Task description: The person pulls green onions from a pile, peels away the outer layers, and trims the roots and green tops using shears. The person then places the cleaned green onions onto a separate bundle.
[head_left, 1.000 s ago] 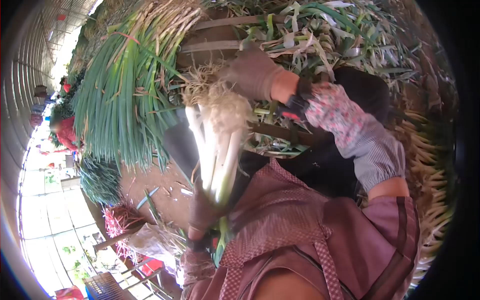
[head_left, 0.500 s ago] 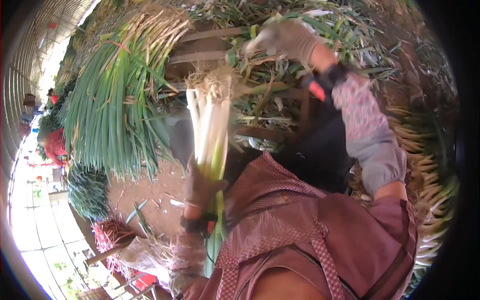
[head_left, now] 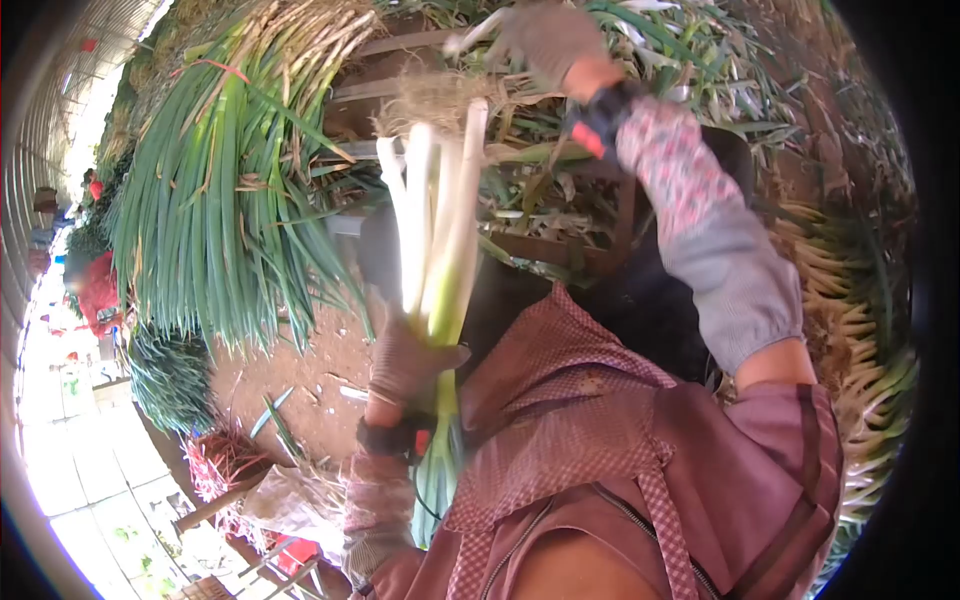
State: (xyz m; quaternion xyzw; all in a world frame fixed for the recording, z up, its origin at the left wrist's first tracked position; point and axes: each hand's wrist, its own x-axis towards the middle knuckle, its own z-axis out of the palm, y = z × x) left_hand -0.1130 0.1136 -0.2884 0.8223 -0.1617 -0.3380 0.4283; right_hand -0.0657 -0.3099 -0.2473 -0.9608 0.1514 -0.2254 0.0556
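My left hand [head_left: 408, 350], in a brownish work glove, is wrapped around a bunch of green onions [head_left: 436, 230] at mid-stalk. Their white stems and tangled roots point up and away from me; the green leaves hang down beside my forearm. At the top of the view my right hand [head_left: 550, 45], also gloved, is closed with a slim whitish onion stalk [head_left: 468, 38] poking out past the fingertips. Blur hides the exact grip. Below that hand lie cut leaves and stalks [head_left: 660, 50].
A large heap of green onions [head_left: 220, 190] lies on the left, on a wooden slatted rack [head_left: 400, 42]. Rows of trimmed onions [head_left: 850, 370] line the right. Another bundle [head_left: 170, 380] and a person in red [head_left: 98, 290] are farther left.
My right hand has moved up and left with the pale stalk. The bunch in my left hand has tilted slightly, its stems spreading apart and its root end shifting upward.
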